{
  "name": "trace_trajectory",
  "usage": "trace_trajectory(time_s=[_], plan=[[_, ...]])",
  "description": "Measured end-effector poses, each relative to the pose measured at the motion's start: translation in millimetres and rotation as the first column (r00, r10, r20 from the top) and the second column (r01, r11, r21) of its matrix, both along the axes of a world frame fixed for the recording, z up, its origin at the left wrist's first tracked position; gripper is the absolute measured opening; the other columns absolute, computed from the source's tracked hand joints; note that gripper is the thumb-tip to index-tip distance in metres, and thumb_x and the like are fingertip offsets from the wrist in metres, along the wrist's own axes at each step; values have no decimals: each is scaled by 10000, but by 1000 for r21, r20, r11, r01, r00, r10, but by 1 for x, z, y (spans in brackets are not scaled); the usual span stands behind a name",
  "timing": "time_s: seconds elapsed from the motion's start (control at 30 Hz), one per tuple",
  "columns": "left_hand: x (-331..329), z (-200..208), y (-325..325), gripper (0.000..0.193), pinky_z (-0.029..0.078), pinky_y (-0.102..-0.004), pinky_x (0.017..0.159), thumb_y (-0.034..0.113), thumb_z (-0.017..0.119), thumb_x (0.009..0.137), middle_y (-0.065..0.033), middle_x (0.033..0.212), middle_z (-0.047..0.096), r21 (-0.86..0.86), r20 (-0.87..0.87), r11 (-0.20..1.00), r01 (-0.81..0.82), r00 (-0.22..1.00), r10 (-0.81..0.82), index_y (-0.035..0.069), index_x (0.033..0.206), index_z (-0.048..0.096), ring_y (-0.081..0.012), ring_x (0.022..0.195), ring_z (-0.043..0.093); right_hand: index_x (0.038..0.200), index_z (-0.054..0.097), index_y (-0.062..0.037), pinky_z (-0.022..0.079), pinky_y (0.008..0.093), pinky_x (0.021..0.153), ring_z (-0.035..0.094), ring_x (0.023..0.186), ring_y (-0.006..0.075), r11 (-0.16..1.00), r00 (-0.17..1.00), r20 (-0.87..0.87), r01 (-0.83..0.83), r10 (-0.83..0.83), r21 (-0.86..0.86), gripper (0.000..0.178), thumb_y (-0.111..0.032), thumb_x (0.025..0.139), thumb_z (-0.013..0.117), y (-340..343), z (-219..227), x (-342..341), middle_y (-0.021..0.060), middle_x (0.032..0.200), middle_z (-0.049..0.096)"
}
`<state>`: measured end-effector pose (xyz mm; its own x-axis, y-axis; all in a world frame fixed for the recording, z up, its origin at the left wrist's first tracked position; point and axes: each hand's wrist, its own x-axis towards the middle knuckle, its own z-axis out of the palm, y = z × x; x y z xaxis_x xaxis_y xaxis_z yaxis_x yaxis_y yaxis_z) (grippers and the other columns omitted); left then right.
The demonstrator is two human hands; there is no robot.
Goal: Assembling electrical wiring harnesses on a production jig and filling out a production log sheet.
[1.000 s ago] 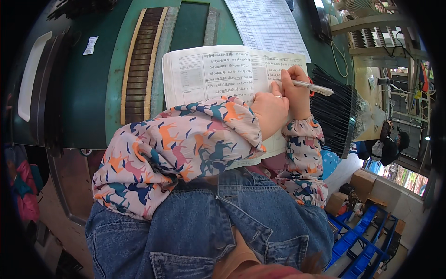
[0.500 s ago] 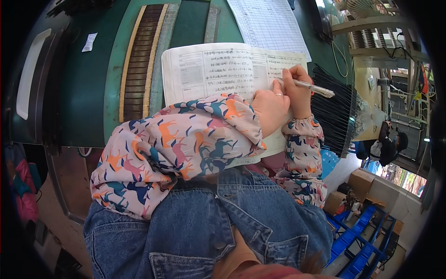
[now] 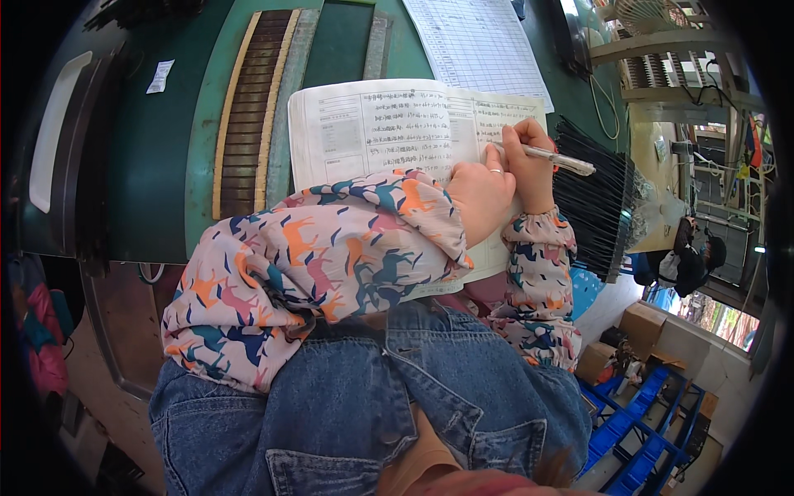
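An open notebook (image 3: 331, 165) with rows of handwriting lies at the table's front edge. On its right-hand page my right hand (image 3: 531, 161) is closed round a whitish pen (image 3: 566, 159). The pen's back end points right; its writing tip is near my left fingers, beside the written lines. My left hand (image 3: 481, 198) wears a ring and rests on the same page, touching or almost touching the right. Its forefinger stretches toward the pen tip, while its other fingers are partly hidden. My left forearm, in a patterned sleeve, lies across the notebook's lower part.
A bundle of thin black rods (image 3: 591, 198) lies right of the notebook. Behind it is a printed grid sheet (image 3: 480, 50). A slatted wooden strip (image 3: 252, 116) and a metal bar (image 3: 289, 107) lie left. Blue frames (image 3: 637, 422) stand on the floor, lower right. A person (image 3: 691, 252) is farther right.
Both hands keep their places on the page. The pen's back end has tipped very slightly toward me; little else differs.
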<state>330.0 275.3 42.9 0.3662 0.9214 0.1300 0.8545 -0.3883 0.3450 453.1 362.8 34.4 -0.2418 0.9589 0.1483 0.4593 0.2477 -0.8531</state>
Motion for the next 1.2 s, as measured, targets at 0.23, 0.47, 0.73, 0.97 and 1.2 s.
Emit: trace_trajectory(time_s=[0.23,0.47,0.73,0.97,1.2], plan=[[-2,3,0,200,529,-370,534,138,554,806,-358,1224,506,-1,-5,1000,-11,1000,11,-9,938,589,-266,666,672,736,524,-32,335,230,480,400,552,39,999,998,44,38,-37,-17,184,-105,863,634,-2,7,-2,-23,610,499],[0,2,0,204,528,-376,533,143,560,806,-335,1236,502,-14,-14,1000,-11,1000,11,-1,949,586,-277,678,673,733,511,-32,339,231,483,397,556,45,999,998,56,2,1,-45,187,-100,866,625,1,4,0,-21,620,492],[-8,4,0,218,536,-393,560,146,563,808,-305,1273,491,-30,34,999,31,999,-30,8,976,577,-298,703,673,731,502,-31,340,231,486,394,562,50,999,999,36,9,-8,-43,192,-99,867,618,2,6,-2,-15,628,485],[-8,3,1,230,540,-403,569,148,557,814,-311,1290,479,-59,48,998,35,998,-32,3,991,570,-306,705,677,728,502,-31,343,222,485,402,561,44,991,998,-22,57,-60,-119,199,-99,873,618,-1,8,1,-18,631,506],[-9,9,4,225,541,-409,569,158,548,823,-311,1299,475,-110,62,991,71,996,-64,9,990,574,-319,717,683,733,521,-21,347,225,486,409,564,41,1000,999,47,22,-22,4,201,-116,876,624,3,2,5,-17,628,515]])
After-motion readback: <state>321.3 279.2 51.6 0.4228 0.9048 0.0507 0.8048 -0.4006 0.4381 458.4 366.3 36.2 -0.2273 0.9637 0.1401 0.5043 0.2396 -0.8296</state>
